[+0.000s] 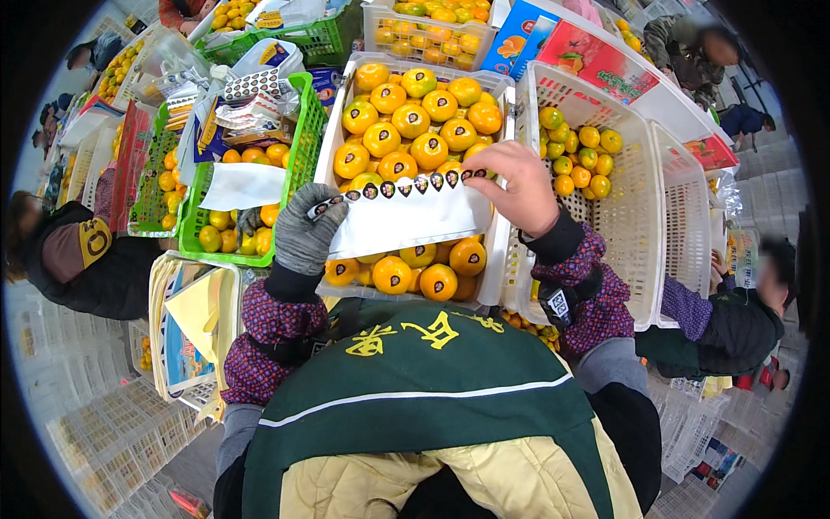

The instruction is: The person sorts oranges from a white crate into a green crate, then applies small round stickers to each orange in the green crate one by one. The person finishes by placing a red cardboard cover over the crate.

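A white sheet of stickers (pixel 411 221), with a row of small dark labels along its upper edge, is stretched over a white crate (pixel 500 259) of oranges. My left hand (pixel 307 232), in a grey knit glove, grips the sheet's left end. At the right end my bare right hand (pixel 525 186) pinches the row of labels between thumb and fingers; whether a label has come loose there I cannot tell. Many oranges (pixel 430 150) beyond the sheet bear a dark round sticker, as do several oranges (pixel 439 282) on the near side. The sheet hides those in between.
Left stands a green basket (pixel 303 112) with oranges, paper and packets. To the right, a white basket (pixel 644 251) holds greenish oranges (pixel 588 160). Red and blue cartons (pixel 596 65) lie beyond it. A bin of cards (pixel 194 320) is at near left. Other people work on both sides.
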Demonstrator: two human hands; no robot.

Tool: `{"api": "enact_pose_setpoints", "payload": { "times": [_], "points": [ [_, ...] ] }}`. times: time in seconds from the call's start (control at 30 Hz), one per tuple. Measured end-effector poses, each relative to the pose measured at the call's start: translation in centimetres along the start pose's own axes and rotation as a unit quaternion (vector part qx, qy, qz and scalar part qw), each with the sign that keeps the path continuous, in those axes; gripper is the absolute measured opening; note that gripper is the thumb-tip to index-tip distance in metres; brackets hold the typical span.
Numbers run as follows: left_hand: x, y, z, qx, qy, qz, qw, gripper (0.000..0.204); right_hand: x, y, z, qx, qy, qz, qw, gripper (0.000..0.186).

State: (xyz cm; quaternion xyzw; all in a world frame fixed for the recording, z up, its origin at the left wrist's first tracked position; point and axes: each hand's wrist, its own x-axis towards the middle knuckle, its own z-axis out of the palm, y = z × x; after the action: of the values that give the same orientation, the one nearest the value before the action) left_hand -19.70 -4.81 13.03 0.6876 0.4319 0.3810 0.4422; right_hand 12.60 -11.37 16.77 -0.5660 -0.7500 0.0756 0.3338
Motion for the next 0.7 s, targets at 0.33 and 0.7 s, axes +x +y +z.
{"api": "enact_pose_setpoints", "payload": {
  "times": [0.33,0.7],
  "points": [
    [1.8,-3.4,-1.0,0.007,-0.039,-0.148,0.988,0.016,0.5,3.5,4.9,0.048,-0.026,0.01,0.998,0.004],
    [2.7,-6.7,-2.3,-0.018,-0.015,-0.134,0.991,0.018,10.9,17.7,4.4,-0.228,-0.306,0.236,0.894,0.033]
  ]
}}
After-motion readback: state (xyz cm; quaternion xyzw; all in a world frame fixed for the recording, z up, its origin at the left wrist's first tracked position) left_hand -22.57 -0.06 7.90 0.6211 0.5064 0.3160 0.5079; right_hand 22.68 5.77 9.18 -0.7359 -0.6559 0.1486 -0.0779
